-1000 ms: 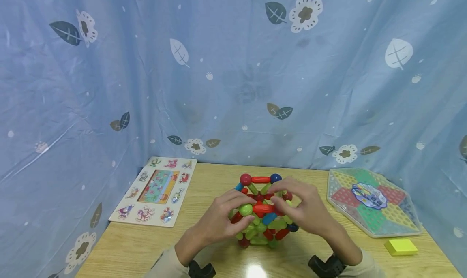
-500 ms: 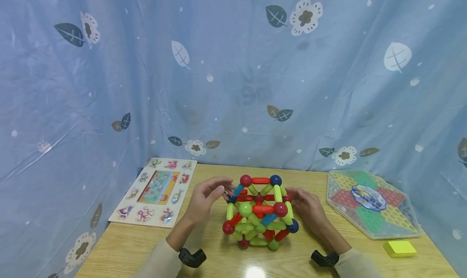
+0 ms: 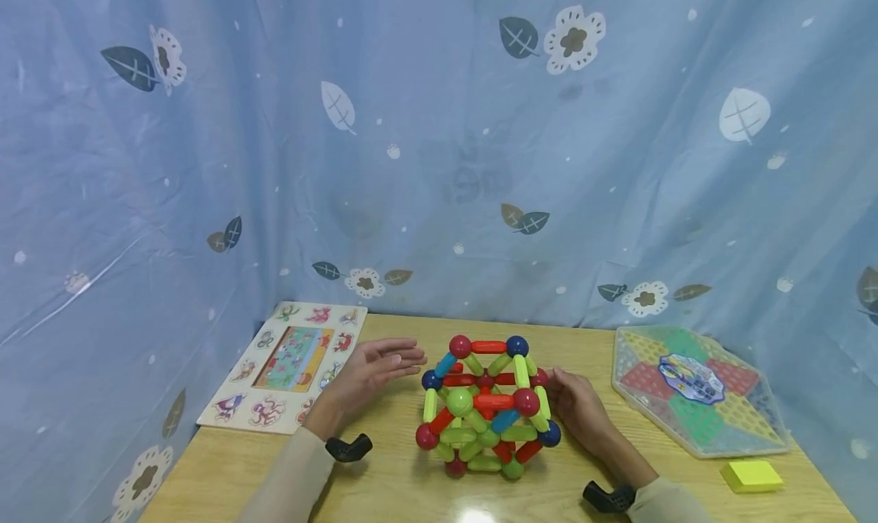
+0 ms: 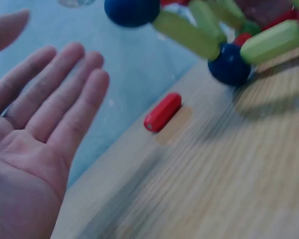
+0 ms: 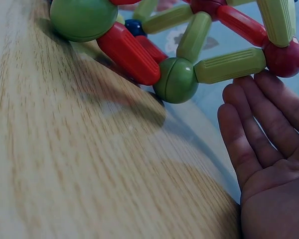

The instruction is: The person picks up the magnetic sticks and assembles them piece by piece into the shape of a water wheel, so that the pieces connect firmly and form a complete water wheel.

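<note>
Both hands lie flat-fingered, holding nothing: left hand (image 3: 373,363) and right hand (image 3: 576,405) flank the ball-and-rod cube (image 3: 485,405); no writing legible.

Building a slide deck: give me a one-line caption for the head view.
Two open hands, left hand and right hand, flank a rod-and-ball structure on a wooden table.

The ball-and-rod toy (image 3: 485,409) was red, green and blue; the worktop (image 3: 398,477) pale wood; the block (image 3: 751,476) yellow.
</note>
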The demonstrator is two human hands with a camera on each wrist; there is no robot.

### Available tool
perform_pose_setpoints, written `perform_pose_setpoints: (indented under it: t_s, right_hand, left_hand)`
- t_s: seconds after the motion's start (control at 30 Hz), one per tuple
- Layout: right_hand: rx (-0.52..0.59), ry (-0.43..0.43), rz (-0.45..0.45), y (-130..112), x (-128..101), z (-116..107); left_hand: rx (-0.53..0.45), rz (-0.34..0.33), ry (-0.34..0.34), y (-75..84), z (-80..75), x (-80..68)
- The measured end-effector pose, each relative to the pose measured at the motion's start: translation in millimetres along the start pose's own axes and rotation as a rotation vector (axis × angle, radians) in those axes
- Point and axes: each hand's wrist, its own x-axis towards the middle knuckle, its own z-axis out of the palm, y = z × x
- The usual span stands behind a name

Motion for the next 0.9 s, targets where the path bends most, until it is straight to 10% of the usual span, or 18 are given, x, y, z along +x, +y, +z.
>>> perform_pose_setpoints:
  t_s: [0.23,0.43,0.67,0.8,0.9]
  right_hand:
    - [-0.002,-0.002,-0.016,3.7,-0.3,1.6]
    - [0.004,-0.009,-0.014,4.5,0.1,2.6]
    - [0.002,-0.002,-0.008,3.3,0.1,1.4]
    - [0.005,-0.003,-0.016,2.4,-1.6,-1.5]
    - [0.009,-0.01,-0.019,4.3,1.3,-0.2]
  left_hand:
    - [0.526,-0.261,0.202,-10.6,9.4,33.6]
    - [0.843,-0.254,0.071,-25.5,23.5,55.8]
    - [1.059,-0.158,0.019,-35.4,32.6,60.4]
    - [1.086,-0.189,0.19,-22.5,42.2,49.7]
    - [0.931,-0.243,0.386,2.5,52.8,32.0]
